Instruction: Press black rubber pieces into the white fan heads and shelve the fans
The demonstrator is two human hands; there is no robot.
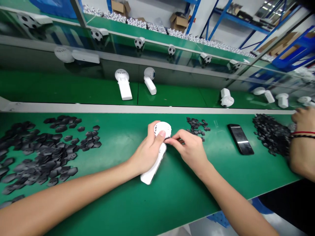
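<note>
My left hand [149,150] is wrapped round a white handheld device [154,165] with a round, slotted head, its thumb pressing on the head. The device tilts, its handle pointing down and left. At the right edge of the head, my right hand [188,146] pinches a small dark piece [168,138], mostly hidden by the fingertips. Small black pieces [195,125] lie just beyond my right hand. Larger black pieces [41,157] are spread over the green table [110,203] to the left.
A black phone [240,139] lies on the right, beside a black heap [272,134]. Another person's hand and wrist [304,137] reach in at the right edge. Behind a pale rail [98,108], white devices [124,86] stand on a green belt. Soccer-ball-patterned devices [139,42] line the shelf above.
</note>
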